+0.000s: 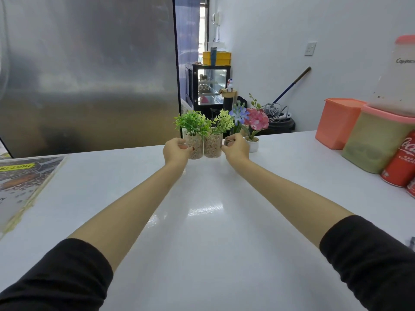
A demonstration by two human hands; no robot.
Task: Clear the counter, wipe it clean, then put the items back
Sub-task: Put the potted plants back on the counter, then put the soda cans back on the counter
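Note:
Two clear pebble-filled pots with green fake plants stand side by side at the far edge of the white counter (202, 221). My left hand (176, 150) grips the left plant pot (195, 147) from its left side. My right hand (235, 148) holds the right plant pot (213, 146) from its right side. Behind my right hand a third pot with a blue flower (238, 115) is mostly hidden. A small white pot with a pink flower (252, 143) stands just right of my right hand.
A laminated menu sheet (24, 176) lies at the left edge. At the right stand an orange container (336, 124), a green-filled container with a pink lid (377, 142), a tall tub on top of it (399, 75) and red cola cans (402, 162). A steel fridge (89, 72) rises behind the counter.

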